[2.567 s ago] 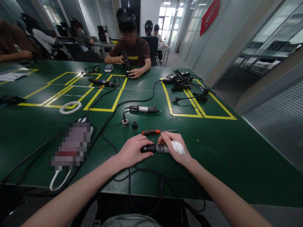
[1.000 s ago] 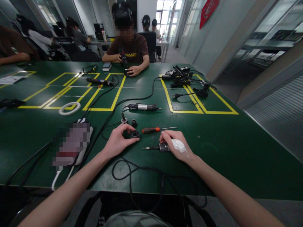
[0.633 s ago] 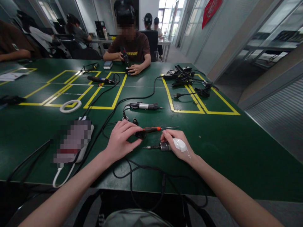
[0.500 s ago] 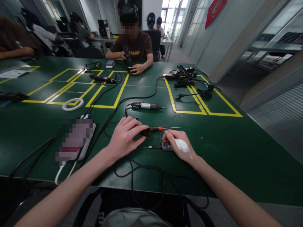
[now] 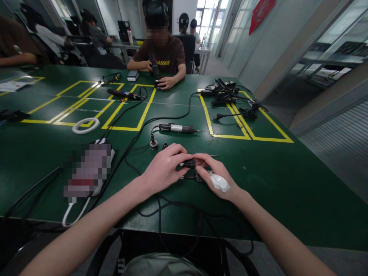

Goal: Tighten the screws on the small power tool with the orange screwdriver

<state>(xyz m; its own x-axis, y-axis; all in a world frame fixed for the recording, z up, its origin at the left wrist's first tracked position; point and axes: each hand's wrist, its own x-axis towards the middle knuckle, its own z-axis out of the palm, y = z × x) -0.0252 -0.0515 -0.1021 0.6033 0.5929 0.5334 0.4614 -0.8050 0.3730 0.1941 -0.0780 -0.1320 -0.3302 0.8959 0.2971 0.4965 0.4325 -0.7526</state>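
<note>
A person's left hand [image 5: 163, 172] is closing its thumb and fingers on the dark handle of a screwdriver [image 5: 188, 164], holding it just above a green table [image 5: 287, 191]. The right hand [image 5: 214, 174], a white dressing [image 5: 220, 181] taped across its back, is meeting it from the other side, fingertips pinching the same tool where the handle ends; the thin shaft is poking out beyond the right fingers, toward the far edge. So the screwdriver is lying between the two hands, gripped at both ends. Directly under it, partly hidden by the right palm, a small metal tool [image 5: 191, 177] is resting on the table, touching that hand. A black cable [image 5: 172, 207] is looping on the table just below the wrists. Beyond the left knuckles, two small round parts [image 5: 153, 145] are sitting side by side, near but not touching the hand. Farther out, an electric driver [image 5: 176, 128] is lying on its side with its cord trailing away. Well apart to the left, a white ring [image 5: 85, 125] is lying on yellow floor-style tape lines. Across the table, another person [image 5: 161, 57] is sitting with a tool upright in hand.
</note>
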